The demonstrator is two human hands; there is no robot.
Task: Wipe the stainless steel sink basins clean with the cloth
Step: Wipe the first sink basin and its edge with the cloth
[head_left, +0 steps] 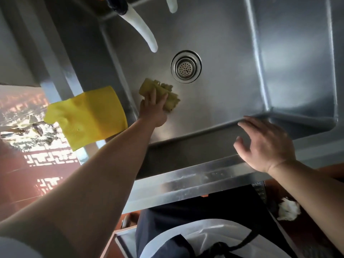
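Note:
A stainless steel sink basin (223,101) fills the upper middle of the head view, with a round perforated drain (186,67) in its floor. My left hand (152,110) reaches down into the basin and presses a crumpled yellow-green cloth (163,92) against the floor near the left wall, just left of and nearer than the drain. My right hand (264,144) hovers with fingers spread over the basin's near rim (195,177) and holds nothing.
A yellow rubber glove (89,116) drapes over the left divider. A white faucet spout (141,27) hangs over the basin at the top, a second white spout (171,4) beside it. Patterned red floor shows at left; a white rag (288,209) lies below right.

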